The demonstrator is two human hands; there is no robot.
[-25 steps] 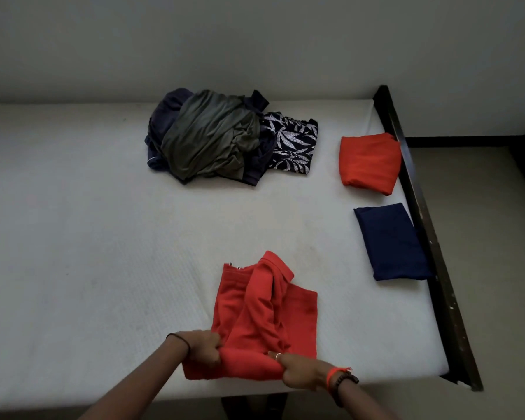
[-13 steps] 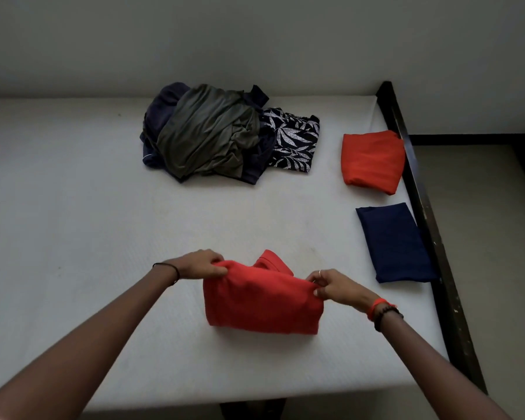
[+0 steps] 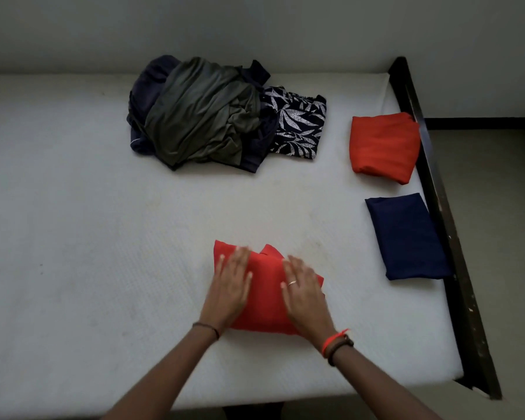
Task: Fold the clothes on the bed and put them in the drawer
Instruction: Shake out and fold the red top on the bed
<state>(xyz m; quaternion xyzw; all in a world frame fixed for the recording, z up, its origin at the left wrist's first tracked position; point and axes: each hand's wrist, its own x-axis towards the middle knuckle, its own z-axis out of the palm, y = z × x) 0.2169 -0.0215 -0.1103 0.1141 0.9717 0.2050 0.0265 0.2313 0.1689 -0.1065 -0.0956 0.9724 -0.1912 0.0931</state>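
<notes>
Two hands lie flat on a folded red garment [image 3: 267,294] near the front edge of a white mattress [image 3: 73,237]. The left hand [image 3: 231,286] presses the left half of the cloth with straight, spread fingers. The right hand [image 3: 305,297], which wears a ring [image 3: 292,282], presses the right half in the same way. Neither hand curls round or pinches the fabric. A thin dark band [image 3: 208,328] circles the left wrist, and an orange thread with a dark bracelet [image 3: 337,344] circles the right.

The mattress has a fine quilted texture and fills most of the view, with a few faint marks across its middle. At its far side, close to the wall, sits an unfolded heap: an olive garment [image 3: 200,113] on top of a dark navy one [image 3: 152,83], with a navy leaf-print piece [image 3: 294,122] touching the heap's right side. Along the right edge lie two folded items, well apart from the hands: an orange-red one [image 3: 382,147] farther back and a navy one [image 3: 406,237] nearer, both touching or overlapping the frame.

A dark wooden bed frame [image 3: 449,256] runs down the right side of the mattress. Behind the bed stands a plain pale wall [image 3: 255,25]. To the right is a pale floor [image 3: 503,237], with a dark skirting strip [image 3: 482,123] where floor and wall meet.
</notes>
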